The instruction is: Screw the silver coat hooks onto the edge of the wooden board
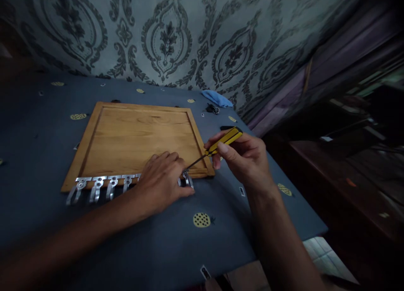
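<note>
A framed wooden board (142, 135) lies flat, with several silver metal hooks (99, 185) in a row along its near edge. My left hand (164, 177) lies over that edge, fingers curled on the wood, thumb and forefinger around the metal hook (188, 179) nearest the right corner. It hides part of the row. My right hand (248, 156) grips a yellow and black screwdriver (224, 141) by its handle. The screwdriver slants down to the left, its tip at that same hook. Whether the tip sits in a screw is too small to tell.
Under the board spreads a dark blue cloth (120, 244) printed with pineapples. A blue cloth bundle (217, 98) and a small dark item like keys (212, 109) lie behind. Patterned wallpaper (195, 34) backs the surface. The surface's right edge drops to a dark, cluttered area.
</note>
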